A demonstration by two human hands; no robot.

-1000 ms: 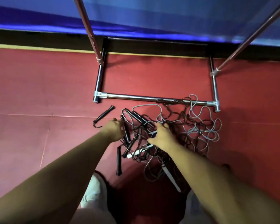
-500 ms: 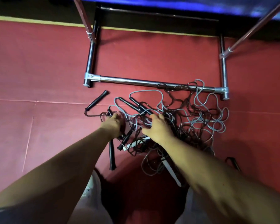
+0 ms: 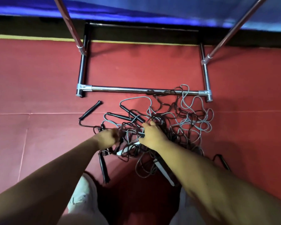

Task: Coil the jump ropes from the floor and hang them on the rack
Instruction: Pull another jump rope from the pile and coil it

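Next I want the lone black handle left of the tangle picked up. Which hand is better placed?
Left. The left hand sits at the left edge of the tangle, nearest the black handle, whose cord runs toward it. The right hand is farther right, fingers in the tangle.

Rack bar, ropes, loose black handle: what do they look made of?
The rack bar looks like polished metal, likely chromed steel: bright mirror-like glints. The ropes look like thin plastic-coated cord, grey and dark brown: smooth, holding springy loops. The black handle is matte, possibly foam or rubber; too small to be sure.
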